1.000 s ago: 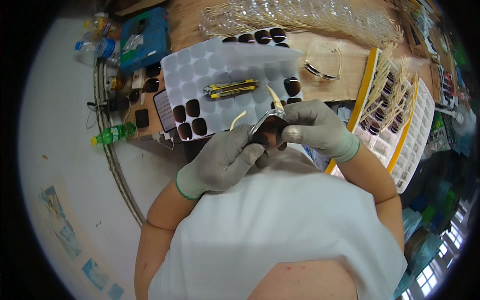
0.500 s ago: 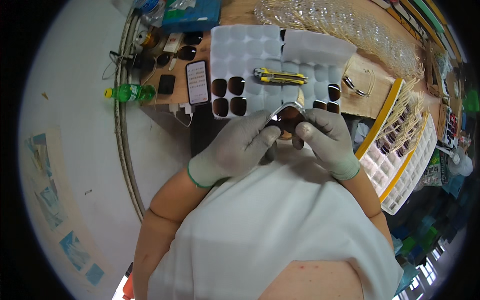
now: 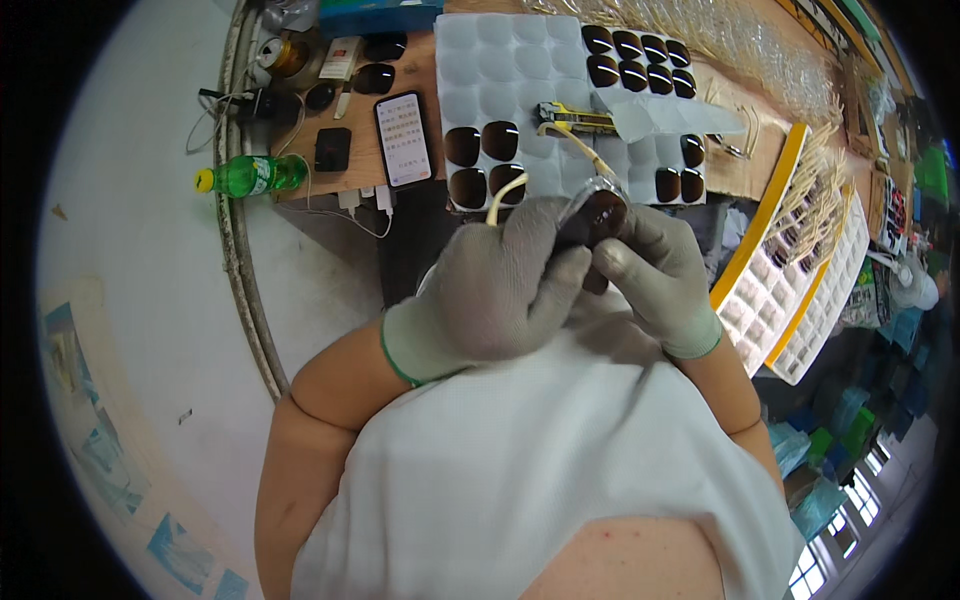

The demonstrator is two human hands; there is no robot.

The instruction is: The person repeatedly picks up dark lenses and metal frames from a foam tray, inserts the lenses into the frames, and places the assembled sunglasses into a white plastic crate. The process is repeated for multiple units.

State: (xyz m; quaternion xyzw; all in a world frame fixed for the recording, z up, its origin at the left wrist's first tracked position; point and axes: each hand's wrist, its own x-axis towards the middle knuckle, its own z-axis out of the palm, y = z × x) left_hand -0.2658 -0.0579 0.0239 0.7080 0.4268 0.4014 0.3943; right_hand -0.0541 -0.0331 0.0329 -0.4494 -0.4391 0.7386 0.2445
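Both hands wear grey knitted gloves with green cuffs. Between them, close in front of my body, is a pair of sunglasses [image 3: 606,212] with a clear frame and a dark brown lens. My left hand [image 3: 490,290] grips one side of it, fingers curled and thumb pressed in. Two cream temples stick up past my fingers, towards the tray. On the other side, my right hand [image 3: 655,270] pinches the frame at the dark lens. The gloves hide much of the glasses. Just beyond lies a pale moulded tray [image 3: 485,65] with dark lenses [image 3: 503,141] in some pockets.
A yellow utility knife [image 3: 575,118] and a translucent sheet [image 3: 670,117] lie on the tray. To the left are a phone [image 3: 403,138] and a green bottle [image 3: 255,176]. Yellow-edged racks [image 3: 757,230] with glasses parts stand at right. Clear frames [image 3: 700,40] are heaped behind.
The sunglasses have turned in my hands, and their temples now point up. On the tray, the translucent sheet has slid nearer, uncovering several dark lenses at the far right. The whole view has shifted slightly.
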